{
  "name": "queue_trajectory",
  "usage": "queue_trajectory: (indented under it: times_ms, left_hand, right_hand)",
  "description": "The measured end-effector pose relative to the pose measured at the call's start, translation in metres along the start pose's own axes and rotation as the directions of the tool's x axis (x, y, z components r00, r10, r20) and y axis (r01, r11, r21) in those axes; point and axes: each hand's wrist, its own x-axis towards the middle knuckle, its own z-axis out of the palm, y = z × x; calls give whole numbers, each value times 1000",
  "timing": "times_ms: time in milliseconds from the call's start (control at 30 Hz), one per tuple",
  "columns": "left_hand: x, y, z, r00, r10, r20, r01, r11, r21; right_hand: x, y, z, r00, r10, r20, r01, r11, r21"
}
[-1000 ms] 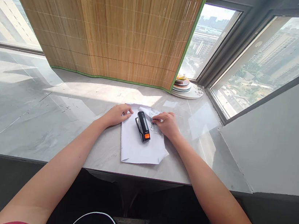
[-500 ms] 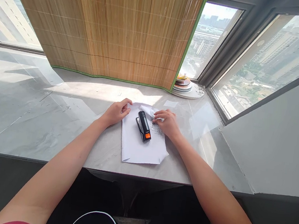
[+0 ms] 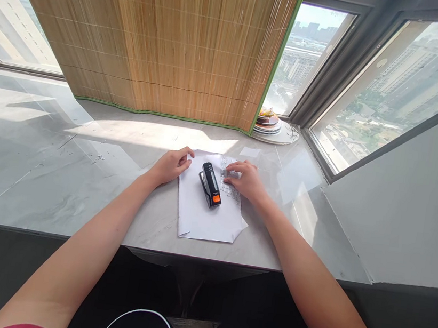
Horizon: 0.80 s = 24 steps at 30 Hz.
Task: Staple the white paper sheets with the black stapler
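Observation:
A stack of white paper (image 3: 203, 221) lies on the grey stone ledge in front of me. On it rests a black stapler (image 3: 211, 184) with an orange patch at its near end. Many small metal staples (image 3: 231, 191) are spread over the paper's upper right side. My right hand (image 3: 244, 181) is over these staples, thumb and fingers apart; a greyish patch shows between them, too small to make out. At the paper's upper left edge lies my left hand (image 3: 172, 165), fingers loosely bent and parted, holding nothing that shows.
A bamboo blind (image 3: 170, 44) with green edging hangs down behind the paper. Stacked plates (image 3: 267, 127) stand by the window corner at the back right. Small dark bits (image 3: 101, 157) lie on the ledge (image 3: 58, 186) to the left. A white wall rises at right.
The raised fold at the paper's top edge has flattened. My right fingers have shifted and parted slightly over the staples. My left hand has hardly moved, and the stapler stays put.

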Motion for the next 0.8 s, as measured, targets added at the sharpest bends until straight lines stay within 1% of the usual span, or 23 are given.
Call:
queue_trajectory:
  times_ms: [167, 367, 500, 633, 700, 800]
  left_hand:
    - [0, 0, 0, 999, -13, 30, 13, 1000, 10]
    - [0, -4, 0, 995, -30, 91, 25, 998, 55]
    - [0, -7, 1, 991, -11, 133, -2, 995, 95]
    - [0, -7, 1, 991, -15, 135, 2, 995, 100]
    - [0, -7, 1, 991, -12, 133, -1, 995, 99]
    - [0, -7, 1, 991, -5, 135, -7, 996, 93]
  right_hand:
    - [-5, 1, -10, 996, 86, 32, -86, 996, 8]
    - [-7, 11, -18, 989, 145, 20, -144, 988, -53]
    - [-7, 21, -18, 994, 107, -4, -107, 992, -71]
    - [-8, 19, -18, 996, 91, -21, -92, 991, -94]
    - [-8, 16, -17, 997, 75, -11, -76, 993, -92]
    - [-8, 12, -15, 998, 52, 32, -49, 995, -84]
